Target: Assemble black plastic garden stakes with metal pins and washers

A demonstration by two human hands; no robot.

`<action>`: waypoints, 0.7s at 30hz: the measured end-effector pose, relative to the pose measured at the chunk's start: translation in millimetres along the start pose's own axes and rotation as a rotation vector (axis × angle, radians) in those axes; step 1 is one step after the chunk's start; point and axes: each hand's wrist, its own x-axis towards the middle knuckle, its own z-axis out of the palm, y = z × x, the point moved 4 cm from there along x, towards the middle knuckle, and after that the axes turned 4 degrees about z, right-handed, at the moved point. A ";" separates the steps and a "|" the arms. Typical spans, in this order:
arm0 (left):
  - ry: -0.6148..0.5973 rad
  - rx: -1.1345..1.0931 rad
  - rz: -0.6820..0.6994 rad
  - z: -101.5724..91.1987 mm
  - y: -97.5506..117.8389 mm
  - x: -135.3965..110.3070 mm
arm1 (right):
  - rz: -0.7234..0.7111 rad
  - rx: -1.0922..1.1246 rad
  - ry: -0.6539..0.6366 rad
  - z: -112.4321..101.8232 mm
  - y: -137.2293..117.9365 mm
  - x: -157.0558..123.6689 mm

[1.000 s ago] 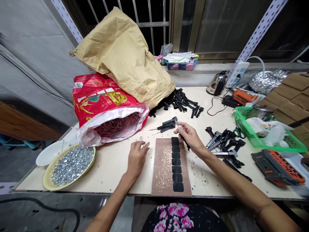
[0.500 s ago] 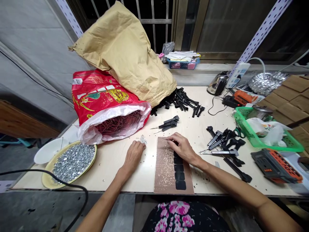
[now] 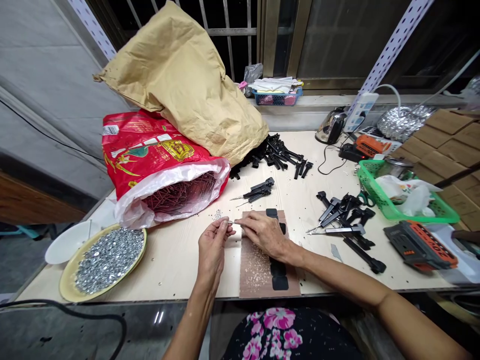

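The brown board lies at the near edge of the table. The right hand rests above it, fingers closed on a thin metal pin. The left hand pinches the pin's tip. Beyond lies the red bag.

Bare forearms; black garment, pink floral print.

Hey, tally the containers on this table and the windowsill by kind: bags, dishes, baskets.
Bags: 2, brown sack, red bag
Dishes: 2, yellow dish, white dish
Baskets: 2, green basket, blue basket
Total: 6
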 end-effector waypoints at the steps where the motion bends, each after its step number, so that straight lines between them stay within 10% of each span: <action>1: -0.009 0.014 0.005 1.1 0.1 -0.1 | 0.000 -0.009 0.004 -1.4 0.0 -0.6; 21: -0.039 0.163 0.053 14.7 -9.3 3.5 | -0.003 -0.172 0.189 -7.4 8.6 -6.9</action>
